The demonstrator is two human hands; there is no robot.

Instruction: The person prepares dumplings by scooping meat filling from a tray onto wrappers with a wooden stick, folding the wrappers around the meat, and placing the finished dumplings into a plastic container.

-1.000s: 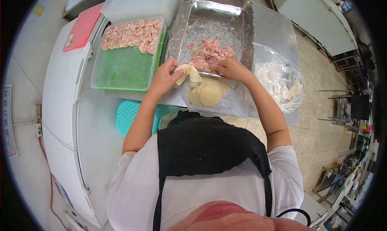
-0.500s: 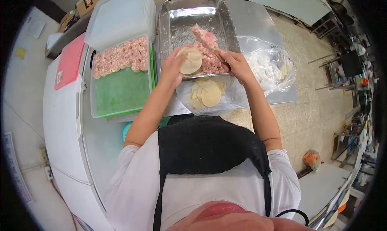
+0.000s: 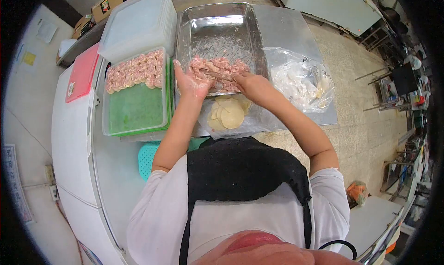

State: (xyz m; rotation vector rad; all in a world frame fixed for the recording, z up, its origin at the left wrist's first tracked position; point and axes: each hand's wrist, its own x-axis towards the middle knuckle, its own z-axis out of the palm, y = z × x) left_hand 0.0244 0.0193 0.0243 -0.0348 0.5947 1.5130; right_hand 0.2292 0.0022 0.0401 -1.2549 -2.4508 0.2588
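My left hand (image 3: pixel 193 83) is cupped palm up at the near left of a steel tray (image 3: pixel 185 30), under pink minced meat (image 3: pixel 231 67). The round wrapper in it is largely hidden by meat and fingers. My right hand (image 3: pixel 255 87) grips a narrow flat spatula (image 3: pixel 213 74), its blade pressed into meat over my left palm. Just in front of the tray, a stack of round dough wrappers (image 3: pixel 232 115) lies on a plastic sheet (image 3: pixel 266 121).
Left of the tray, a clear container (image 3: pixel 105 119) with a green base holds rows of filled dumplings (image 3: pixel 136 70). Stacked clear containers (image 3: pixel 134 24) stand behind it. A plastic bag (image 3: pixel 303 82) lies at right on the metal table (image 3: pixel 282 26). A pink board (image 3: pixel 82 75) rests on a white freezer (image 3: pixel 71 140).
The wrapper in my left hand has gone from plain view to mostly covered by meat. My right hand and the spatula have moved left, up to my left palm.
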